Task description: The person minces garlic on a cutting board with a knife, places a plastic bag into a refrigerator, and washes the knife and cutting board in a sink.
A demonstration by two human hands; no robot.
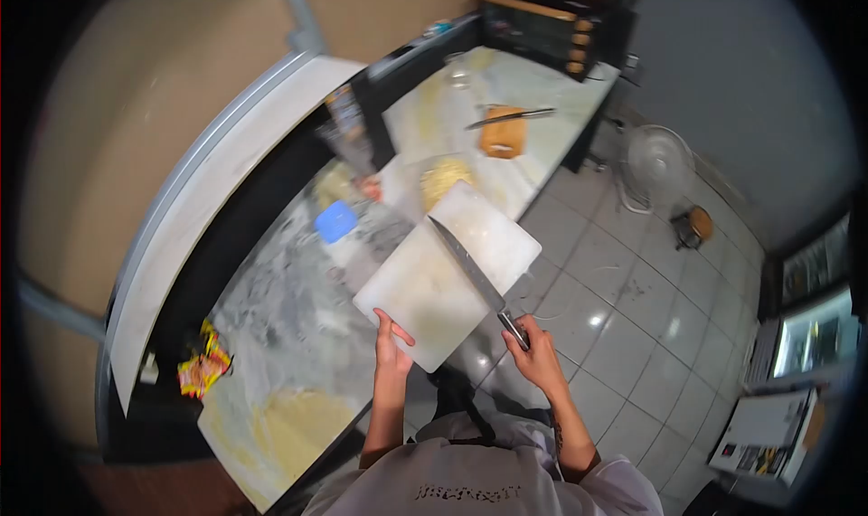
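My left hand (392,342) grips the near left corner of a white cutting board (425,303), thumb on top and the other fingers partly hidden beneath. The board is held out in front of my body, over the counter's edge. In my right hand (535,351) is a large knife (470,270) with a dark handle, its blade lying across the top of the board and pointing away to the left. A pale yellow heap (445,179), perhaps cut dough or noodles, sits on the counter just past the board's far corner.
The flour-dusted counter (289,308) carries a blue lid (335,221), a flat dough sheet (303,426) and a red-yellow packet (206,364). Farther off are a small wooden board (503,134) with another knife (520,117) and an oven (533,28). A fan (657,163) stands on the tiled floor.
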